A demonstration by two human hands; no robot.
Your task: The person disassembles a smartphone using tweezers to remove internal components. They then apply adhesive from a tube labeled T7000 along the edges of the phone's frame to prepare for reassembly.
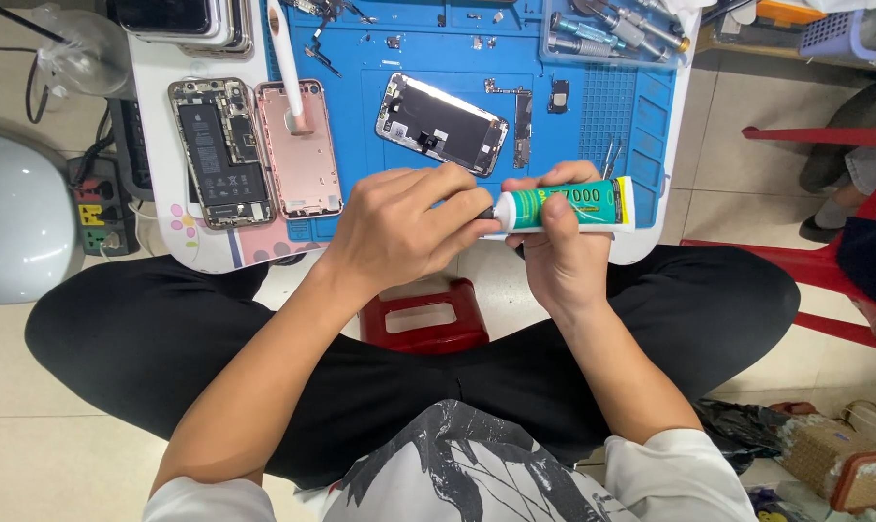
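1. The right hand [564, 256] has its grip closed around a green and white glue tube [566, 206], which lies level, its nozzle pointing toward the left hand, its flat crimped end pointing away.
2. The left hand [404, 227] closes its fingertips on the tube's dark cap [486, 210] at the nozzle; the two hands meet there.
3. The tube hangs over the near edge of the blue mat [641, 126], just above where the white tabletop [153, 126] ends and the person's lap begins.
4. Beyond the tube, on the mat, a detached phone screen [441, 124] lies face down and tilted; the strip of mat between it and the tube is bare.
5. Further from the tube, past the left hand, an opened phone [220, 152] with its battery showing and a pink back shell [303, 150] lie side by side across the mat's edge, reaching close to the tabletop's near rim.
6. A white tool [288, 68] rests on the pink shell.
7. Beyond the tube's flat end, tweezers [612, 155] lie near the mat's corner; screwdrivers [602, 34] sit in the far tray.
8. Below the tube, a red stool [423, 319] shows between the crossed legs.
9. To the flat-end side of the tube, pale floor opens wide up to a red chair [825, 193].
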